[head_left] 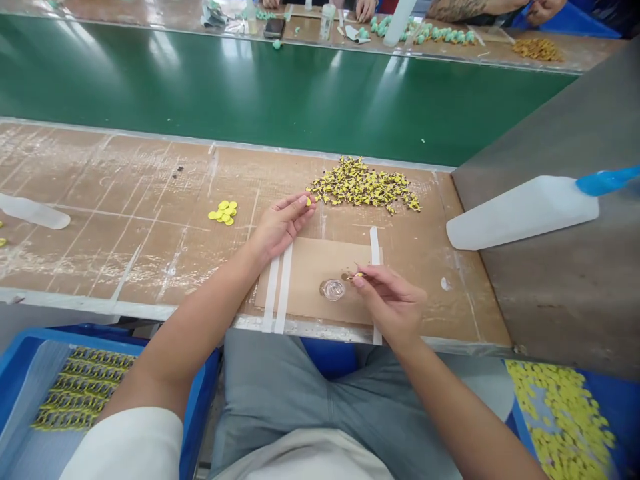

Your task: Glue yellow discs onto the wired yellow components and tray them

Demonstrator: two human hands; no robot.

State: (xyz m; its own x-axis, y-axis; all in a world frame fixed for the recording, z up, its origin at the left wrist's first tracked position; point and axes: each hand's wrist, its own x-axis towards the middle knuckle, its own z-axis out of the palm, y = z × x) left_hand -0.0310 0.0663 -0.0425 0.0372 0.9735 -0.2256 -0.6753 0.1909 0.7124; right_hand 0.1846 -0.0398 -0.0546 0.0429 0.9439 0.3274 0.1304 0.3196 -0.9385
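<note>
My left hand [286,223] pinches a small yellow disc [309,202] between thumb and fingertips, close to the left end of a heap of small yellow-and-black pieces [365,185]. Over the taped cardboard sheet [310,267], my right hand [393,300] is closed on a small yellow-and-dark piece [357,275], its details too small to make out. Just left of those fingertips stands a small clear round cup [333,289]. Several flat yellow discs [223,212] lie in a loose group left of my left hand.
A white bottle with a blue nozzle [525,212] leans at the right beside a grey panel. Another white bottle [35,211] lies at the left. Blue trays hold yellow pieces [83,387] and yellow discs [565,413] below. Beyond the green belt [240,100], other people's hands [365,9] are visible.
</note>
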